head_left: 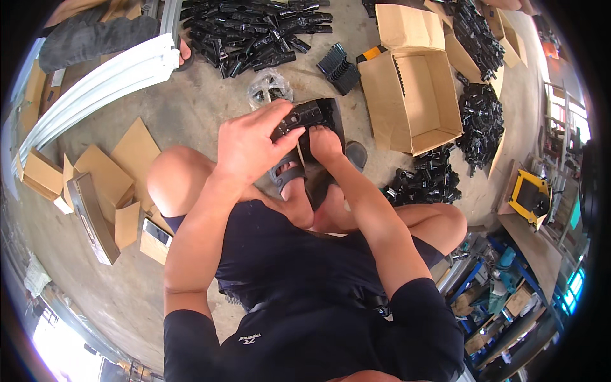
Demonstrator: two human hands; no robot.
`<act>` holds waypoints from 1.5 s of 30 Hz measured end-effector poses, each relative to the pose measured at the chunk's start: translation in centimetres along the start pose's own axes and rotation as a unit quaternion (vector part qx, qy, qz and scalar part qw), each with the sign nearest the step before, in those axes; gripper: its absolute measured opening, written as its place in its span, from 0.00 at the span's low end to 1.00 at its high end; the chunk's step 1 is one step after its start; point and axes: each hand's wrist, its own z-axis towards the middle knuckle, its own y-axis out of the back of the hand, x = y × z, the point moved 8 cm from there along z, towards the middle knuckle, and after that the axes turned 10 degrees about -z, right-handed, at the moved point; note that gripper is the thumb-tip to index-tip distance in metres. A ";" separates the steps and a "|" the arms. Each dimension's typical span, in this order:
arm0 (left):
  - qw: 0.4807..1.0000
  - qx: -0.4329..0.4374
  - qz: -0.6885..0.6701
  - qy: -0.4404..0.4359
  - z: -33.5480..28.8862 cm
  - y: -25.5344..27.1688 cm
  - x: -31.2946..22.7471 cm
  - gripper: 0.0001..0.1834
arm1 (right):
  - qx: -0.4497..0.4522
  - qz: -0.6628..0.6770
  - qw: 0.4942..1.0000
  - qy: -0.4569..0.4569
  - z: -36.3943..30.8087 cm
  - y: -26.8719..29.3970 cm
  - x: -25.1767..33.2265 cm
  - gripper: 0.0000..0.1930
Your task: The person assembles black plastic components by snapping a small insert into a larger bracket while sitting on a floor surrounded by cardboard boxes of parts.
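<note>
My left hand grips a glossy black tubular part with a round hole in its side, thumb and fingers wrapped round one end. Close beside it, my right hand has its fingers curled at a dark, open-topped container between my feet. What those fingers hold, if anything, is hidden. A clear plastic bag with small pieces in it lies just beyond my left hand. My sandalled feet are on the floor under my hands.
A large pile of black tubular parts lies ahead, near a neat row of black pieces. An open cardboard box stands to the right, with more black parts beyond. Flattened cartons and white metal profiles are at left.
</note>
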 end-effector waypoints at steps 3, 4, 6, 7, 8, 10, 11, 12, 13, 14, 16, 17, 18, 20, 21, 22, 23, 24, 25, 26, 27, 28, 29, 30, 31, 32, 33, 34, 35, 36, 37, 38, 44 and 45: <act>0.998 0.013 0.032 -0.050 0.7 -1.2 -0.7 0.21 | -0.051 0.134 0.988 -0.055 -0.5 3.0 -2.8 0.07; 0.997 0.018 0.031 -0.061 1.0 -1.8 -1.0 0.21 | -0.068 0.193 0.975 -0.086 -1.0 5.2 -4.1 0.07; 0.997 0.020 0.044 -0.067 0.7 -1.7 -0.9 0.21 | -0.098 0.315 0.935 -0.130 -1.8 11.3 -5.4 0.08; 0.996 0.021 0.048 -0.070 0.5 -1.8 -1.0 0.21 | -0.103 0.408 0.891 -0.170 -2.5 13.4 -6.2 0.08; 0.996 0.022 0.053 -0.074 0.5 -1.8 -1.1 0.21 | -0.107 0.497 0.836 -0.209 -3.2 15.3 -6.8 0.09; 0.995 0.028 0.053 -0.074 0.4 -1.8 -1.4 0.22 | -0.176 0.514 0.826 -0.151 -4.6 22.1 -6.3 0.09; 0.995 0.032 0.050 -0.078 0.5 -2.0 -1.8 0.22 | -0.212 0.519 0.819 -0.124 -5.4 24.9 -6.2 0.08; 0.995 0.030 0.051 -0.081 0.4 -2.0 -2.0 0.22 | -0.238 0.488 0.837 -0.072 -5.7 27.3 -5.4 0.09; 0.995 0.028 0.052 -0.083 0.3 -2.0 -2.1 0.22 | -0.263 0.454 0.851 -0.019 -6.0 29.3 -4.5 0.09; 0.995 0.025 0.053 -0.085 0.1 -2.0 -2.2 0.22 | -0.287 0.419 0.861 0.034 -6.3 30.5 -3.5 0.09; 0.994 0.029 0.055 -0.088 0.1 -2.3 -2.6 0.22 | -0.282 0.386 0.877 0.040 -6.6 30.8 -2.6 0.10; 0.994 0.030 0.057 -0.088 0.0 -2.3 -2.7 0.22 | -0.278 0.370 0.885 0.045 -6.6 30.8 -2.1 0.10; 0.994 0.028 0.057 -0.090 -0.1 -2.3 -2.9 0.23 | -0.285 0.377 0.880 0.048 -6.5 30.6 -1.8 0.11; 0.994 0.021 0.057 -0.093 -0.4 -2.3 -3.2 0.23 | -0.307 0.325 0.891 0.082 -6.4 31.0 -1.2 0.11; 0.993 0.017 0.057 -0.099 -0.5 -2.3 -3.3 0.23 | -0.317 0.299 0.895 0.099 -6.4 31.1 -0.9 0.11; 0.993 0.012 0.058 -0.106 -0.7 -2.4 -3.3 0.22 | -0.321 0.281 0.898 0.109 -6.4 31.1 -0.6 0.12; 0.992 0.007 0.058 -0.113 -0.9 -2.4 -3.3 0.22 | -0.326 0.264 0.900 0.119 -6.5 31.1 -0.4 0.12; 0.992 0.006 0.057 -0.113 -1.0 -2.4 -3.3 0.22 | -0.331 0.245 0.902 0.128 -6.6 31.2 -0.1 0.13; 0.992 0.005 0.057 -0.113 -1.1 -2.4 -3.3 0.22 | -0.335 0.233 0.904 0.132 -6.7 31.1 0.1 0.13; 0.992 0.005 0.056 -0.113 -1.1 -2.4 -3.4 0.22 | -0.338 0.221 0.905 0.135 -6.8 31.1 0.3 0.13; 0.992 0.007 0.058 -0.112 -1.2 -2.3 -3.4 0.22 | -0.342 0.209 0.906 0.139 -6.9 31.1 0.5 0.14; 0.992 0.009 0.060 -0.110 -1.3 -2.3 -3.5 0.22 | -0.342 0.199 0.907 0.141 -6.9 31.1 0.7 0.14; 0.992 0.011 0.061 -0.108 -1.3 -2.3 -3.5 0.22 | -0.343 0.189 0.909 0.144 -6.9 31.2 0.9 0.14; 0.992 0.009 0.058 -0.113 -1.4 -2.3 -3.6 0.22 | -0.343 0.179 0.910 0.146 -7.0 31.2 1.0 0.14; 0.992 0.006 0.054 -0.117 -1.4 -2.4 -3.6 0.22 | -0.343 0.173 0.912 0.146 -7.0 31.2 1.2 0.14; 0.991 0.004 0.050 -0.121 -1.4 -2.4 -3.6 0.22 | -0.343 0.167 0.913 0.147 -7.0 31.3 1.3 0.13; 0.992 0.010 0.051 -0.113 -1.4 -2.5 -3.6 0.23 | -0.342 0.161 0.914 0.148 -7.0 31.2 1.3 0.13; 0.993 0.016 0.052 -0.104 -1.4 -2.4 -3.8 0.23 | -0.338 0.160 0.916 0.147 -7.0 31.2 1.4 0.14; 0.994 0.023 0.052 -0.096 -1.3 -2.4 -3.7 0.24 | -0.333 0.159 0.918 0.147 -6.9 31.1 1.5 0.14; 0.994 0.025 0.052 -0.093 -1.4 -2.3 -3.7 0.24 | -0.328 0.159 0.919 0.147 -6.8 31.1 1.6 0.14; 0.994 0.028 0.052 -0.091 -1.4 -2.3 -3.6 0.25 | -0.321 0.162 0.922 0.142 -6.8 31.2 1.6 0.15; 0.994 0.031 0.052 -0.088 -1.5 -2.3 -3.5 0.25 | -0.314 0.165 0.925 0.136 -6.8 31.3 1.6 0.15; 0.999 0.017 -0.013 -0.039 -1.2 -1.7 -3.2 0.22 | -0.235 0.396 0.887 0.021 -6.9 29.5 -2.9 0.22; 0.997 0.023 -0.073 -0.009 -1.2 -1.8 -2.8 0.21 | -0.194 0.479 0.856 -0.007 -6.9 28.1 -4.1 0.24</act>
